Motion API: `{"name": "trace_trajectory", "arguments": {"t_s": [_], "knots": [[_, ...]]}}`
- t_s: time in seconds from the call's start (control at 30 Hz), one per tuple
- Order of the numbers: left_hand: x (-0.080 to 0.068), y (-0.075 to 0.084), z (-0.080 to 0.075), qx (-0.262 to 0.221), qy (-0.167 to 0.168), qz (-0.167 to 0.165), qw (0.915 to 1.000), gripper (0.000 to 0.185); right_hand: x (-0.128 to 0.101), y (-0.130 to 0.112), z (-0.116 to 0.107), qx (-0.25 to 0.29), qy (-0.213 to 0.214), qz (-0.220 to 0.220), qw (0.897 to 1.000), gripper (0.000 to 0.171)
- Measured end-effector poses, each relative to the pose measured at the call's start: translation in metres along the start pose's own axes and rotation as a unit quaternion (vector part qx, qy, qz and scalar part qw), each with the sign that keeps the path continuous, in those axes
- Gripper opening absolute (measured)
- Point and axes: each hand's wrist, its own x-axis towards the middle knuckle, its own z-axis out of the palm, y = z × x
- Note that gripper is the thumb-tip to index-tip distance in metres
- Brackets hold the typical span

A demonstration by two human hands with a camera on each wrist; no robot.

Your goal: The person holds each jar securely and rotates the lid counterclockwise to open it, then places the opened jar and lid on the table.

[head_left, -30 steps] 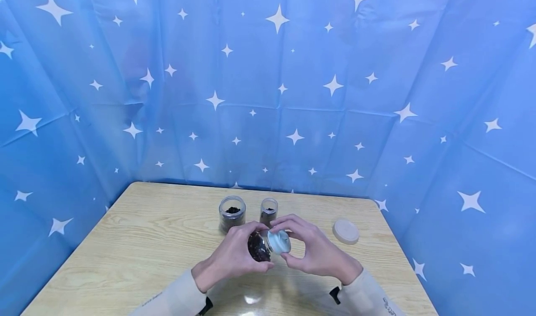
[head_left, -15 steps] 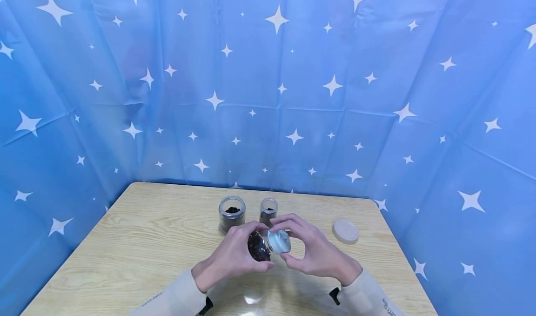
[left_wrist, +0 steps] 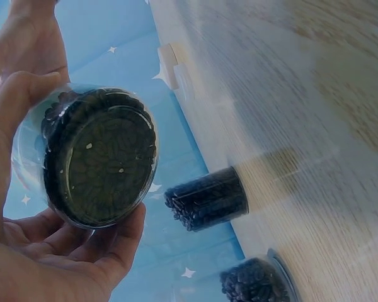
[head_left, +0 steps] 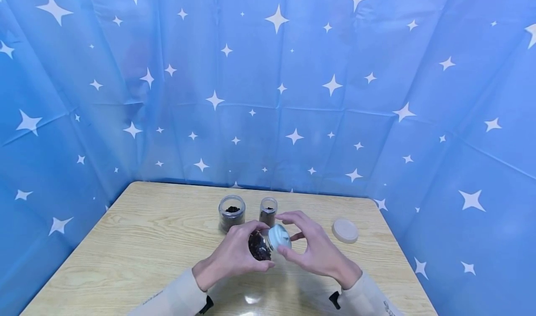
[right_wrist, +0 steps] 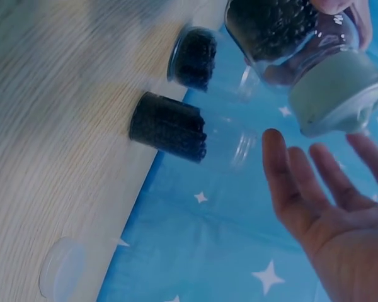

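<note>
Here, left hand [head_left: 234, 258]: I am gripping a small clear glass jar of dark coffee beans [head_left: 258, 246], my fingers [left_wrist: 123, 242] and thumb curling round its body; the jar is lying tilted on its side above the worktop, its capped mouth pointing toward my right hand.
Right hand [head_left: 311, 251]: I am holding it just beside the jar's pale blue-white round lid [head_left: 279, 236]; in the right wrist view my fingers [right_wrist: 290, 182] are spreading straight and loose, clear of the lid, grasping nothing.
Lid: it is sitting on the mouth of the held jar, facing my right palm; whether it is screwed tight I cannot tell.
Held jar's place: it is hovering over the near middle of the light wooden worktop [head_left: 138, 241], in front of the two standing jars and not touching them.
Wider open clear jar with dark beans [head_left: 231, 212]: it is standing upright on the worktop behind my left hand, with no lid on it.
Narrower open clear jar with dark beans [head_left: 268, 211]: it is standing upright just to the right of the wider one, close behind the held jar.
Loose beige round lid [head_left: 345, 230]: it is lying flat on the worktop, well apart to the right of my right hand.
Surround: a blue curtain with white stars [head_left: 268, 97] is hanging behind and on both sides of the worktop.
</note>
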Motion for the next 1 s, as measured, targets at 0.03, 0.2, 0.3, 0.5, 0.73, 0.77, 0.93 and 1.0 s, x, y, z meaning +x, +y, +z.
{"name": "trace_trajectory", "arguments": {"t_s": [0.03,0.2,0.3,0.5,0.73,0.77,0.93,1.0], "knots": [[0.0,0.0,0.0,0.0,0.0,-0.001,1.0,0.079,0.0,0.0,0.001,-0.003,0.005,0.007,1.0,0.064],[0.0,0.0,0.0,0.002,0.0,-0.001,1.0,0.078,-0.003,-0.005,0.004,-0.001,0.02,0.049,0.999,0.059],[0.0,0.0,0.001,0.003,0.002,0.001,1.0,0.078,-0.004,-0.009,0.005,-0.004,0.028,0.069,0.997,0.056],[0.0,-0.001,0.001,-0.001,0.002,0.001,1.0,0.076,-0.004,-0.016,0.008,-0.014,0.042,0.098,0.994,0.052],[-0.001,-0.002,0.001,-0.002,0.005,0.007,1.0,0.075,-0.002,-0.02,0.013,-0.015,0.049,0.109,0.993,0.049],[-0.001,-0.002,0.002,-0.002,0.006,0.008,0.9999,0.075,-0.002,-0.02,0.013,-0.015,0.049,0.11,0.993,0.048],[-0.001,-0.002,0.002,-0.004,0.005,0.006,1.0,0.074,-0.001,-0.021,0.014,-0.011,0.053,0.108,0.993,0.044],[-0.001,-0.002,0.002,-0.003,0.003,0.004,1.0,0.075,-0.001,-0.021,0.014,-0.012,0.055,0.105,0.993,0.043]]}}
